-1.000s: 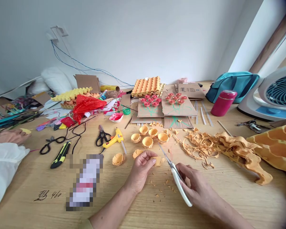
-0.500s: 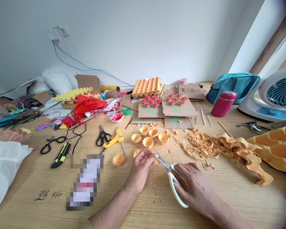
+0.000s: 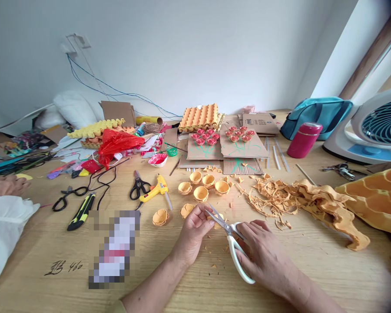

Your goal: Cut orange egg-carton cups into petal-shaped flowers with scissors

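My right hand point(image 3: 270, 258) grips white-handled scissors point(image 3: 227, 228) through the handle loops. Their blades are slightly parted and point up and left, close to the fingertips of my left hand point(image 3: 192, 234). Thumb and fingers of that left hand pinch a small orange egg-carton cup point(image 3: 219, 222), partly covered by the blades and fingers. Just beyond, several trimmed cups with petal-like edges, among them one cup point(image 3: 201, 194), stand on the wooden table point(image 3: 169, 278). Another petal-edged cup point(image 3: 160, 217) lies to the left. Small orange clippings are scattered below the scissors.
A yellow glue gun point(image 3: 154, 190), black scissors point(image 3: 139, 186) and a utility knife point(image 3: 81, 211) lie left. Cardboard sheets with red flowers point(image 3: 244, 148) are at the back. Carton scraps point(image 3: 276, 198), a pink bottle point(image 3: 304, 140) and a fan point(image 3: 371, 130) stand right. Another person's hand point(image 3: 8, 186) is far left.
The view has shifted slightly. The scissors and the pinched cup have moved a little relative to each other, and more of the cup shows beside the blades. Both hands keep their holds.
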